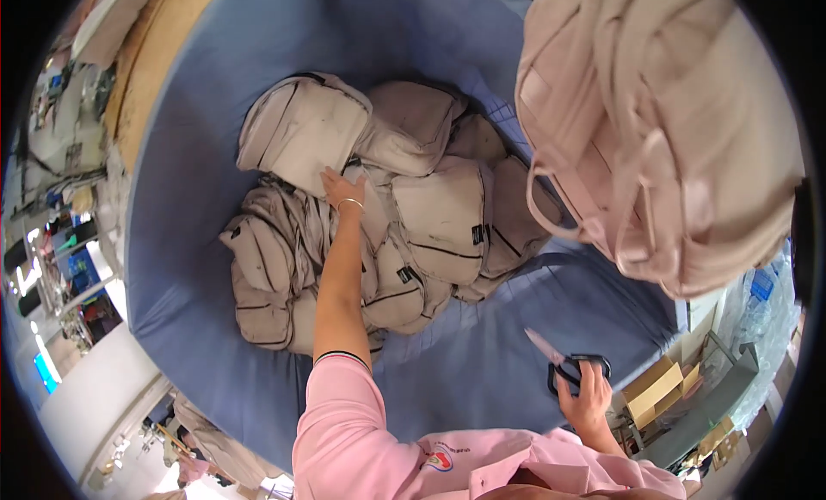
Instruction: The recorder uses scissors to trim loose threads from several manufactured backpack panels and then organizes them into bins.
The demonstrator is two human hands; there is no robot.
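Several beige-pink fabric backpacks (439, 203) lie heaped in a blue cloth-lined bin. My left arm stretches far into it. On the lower edge of a pale backpack (301, 130) at the top of the heap rests my left hand (344, 188), its thumb and fingers apart; whether they pinch any cloth is hard to see. My right hand (589, 398) stays near my body at the lower right, with its fingers through the black handles of a pair of scissors (544, 345). The blades point up and left, over the blue cloth.
The blue bin's wall (185, 190) surrounds the heap. A large pile of pink backpacks (705, 147) looms close at the upper right, with straps hanging toward the bin. Beyond the bin stand an open cardboard box (658, 392) at the lower right and cluttered work tables (77, 259) on the left.
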